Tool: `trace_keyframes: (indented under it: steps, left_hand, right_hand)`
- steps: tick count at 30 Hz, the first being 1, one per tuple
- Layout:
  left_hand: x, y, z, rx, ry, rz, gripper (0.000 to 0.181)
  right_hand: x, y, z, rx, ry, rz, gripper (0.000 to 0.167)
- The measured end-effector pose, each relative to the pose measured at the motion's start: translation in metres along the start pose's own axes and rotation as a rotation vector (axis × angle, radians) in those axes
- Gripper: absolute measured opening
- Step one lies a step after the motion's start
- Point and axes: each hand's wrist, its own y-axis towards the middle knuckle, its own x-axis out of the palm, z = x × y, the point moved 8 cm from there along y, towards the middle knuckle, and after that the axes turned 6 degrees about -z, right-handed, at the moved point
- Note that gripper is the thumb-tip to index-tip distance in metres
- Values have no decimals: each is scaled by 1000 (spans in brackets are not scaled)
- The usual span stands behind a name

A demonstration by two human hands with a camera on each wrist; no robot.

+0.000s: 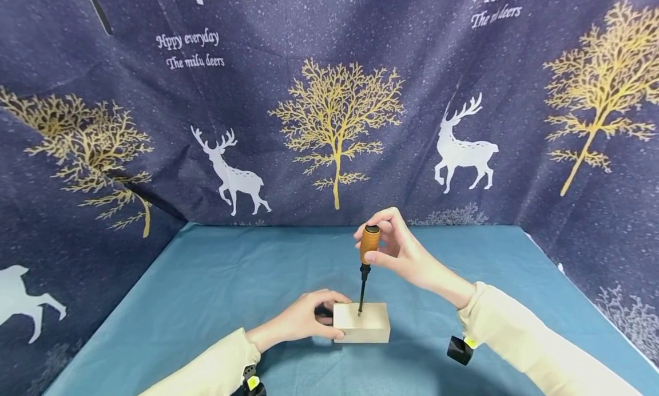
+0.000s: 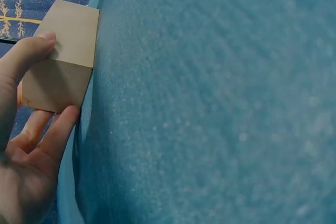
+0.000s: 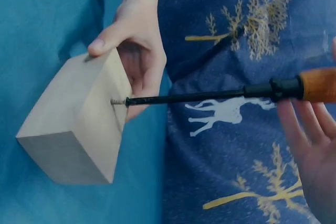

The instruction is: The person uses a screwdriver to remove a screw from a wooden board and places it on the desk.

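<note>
A pale wooden block (image 1: 362, 330) rests on the table, and my left hand (image 1: 309, 316) grips its left end, thumb on the near side and fingers behind. In the left wrist view the thumb presses one face of the block (image 2: 71, 35) while fingertips touch another. A screw (image 3: 118, 102) stands partly out of the block's top. The tip of a screwdriver (image 1: 363, 281) meets the screw head, its shaft nearly upright. My right hand (image 1: 399, 247) holds the screwdriver's orange handle (image 1: 369, 244) between thumb and fingers, with a finger at the black end cap.
A blue cloth (image 1: 247, 276) covers the table. Behind it hangs a dark blue curtain (image 1: 288, 184) printed with deer and golden trees. Small black devices are strapped at both wrists, one (image 1: 460, 350) below the right sleeve.
</note>
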Motion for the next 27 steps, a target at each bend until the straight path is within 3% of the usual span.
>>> trace_keyframes:
  steps: [5,10,16,19,24,27]
  left_hand:
    - [1,2,-3,-18,-3,-10,50]
    - [0,4,-4,-16,-26,-11,48]
    - [0,4,-5,-27,-34,-1,46]
    - [0,5,-5,-30,-37,-3,47]
    - [0,5,-4,-29,-49,-17,47]
    - [0,4,-2,-24,-59,-18,46]
  right_hand:
    - [-4,-1,-2,116,-159,128,52]
    - [-11,-1,0,185,-152,197,46]
    - [-18,-4,4,156,-79,207,39]
    - [-21,-6,3,106,-45,176,35]
    - [-18,-7,0,-15,48,11,38]
    - [-15,-9,1,-32,100,-40,39]
